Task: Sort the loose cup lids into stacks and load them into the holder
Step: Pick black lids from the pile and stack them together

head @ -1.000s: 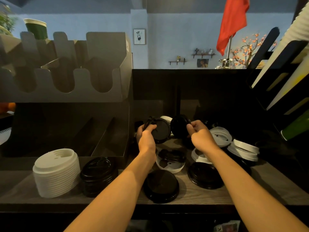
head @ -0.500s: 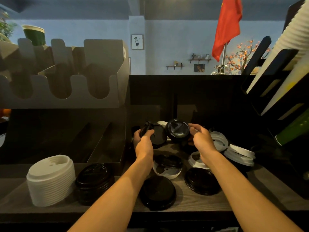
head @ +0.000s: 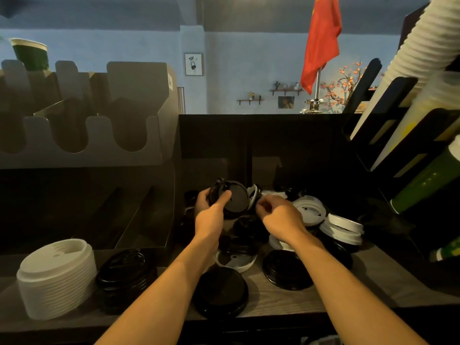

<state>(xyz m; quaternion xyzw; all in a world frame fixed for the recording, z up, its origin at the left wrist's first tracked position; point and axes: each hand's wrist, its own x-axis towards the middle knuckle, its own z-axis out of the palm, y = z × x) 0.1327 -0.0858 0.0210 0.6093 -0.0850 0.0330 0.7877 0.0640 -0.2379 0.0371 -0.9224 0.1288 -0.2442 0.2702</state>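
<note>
My left hand (head: 210,216) grips a small stack of black lids (head: 234,200), tilted on edge above the pile. My right hand (head: 280,217) hovers just right of that stack with fingers loosely curled and nothing plainly in them. Loose lids lie below and to the right: a black lid (head: 221,292) at the front, another black lid (head: 286,270), an upturned white lid (head: 235,262), and white lids (head: 308,210) (head: 344,229). At front left stand a sorted white lid stack (head: 53,275) and a black lid stack (head: 124,272). The grey lid holder (head: 99,155) rises at the left.
The holder's lower slots (head: 139,220) open behind the sorted stacks. A black cup rack (head: 398,145) with white cup sleeves (head: 428,41) and green cups (head: 428,180) leans in from the right. A dark back wall (head: 273,145) closes the wooden counter (head: 286,301).
My right hand brought a black lid over to the stack in my left hand and let it go. The stack now sits in my left hand alone.
</note>
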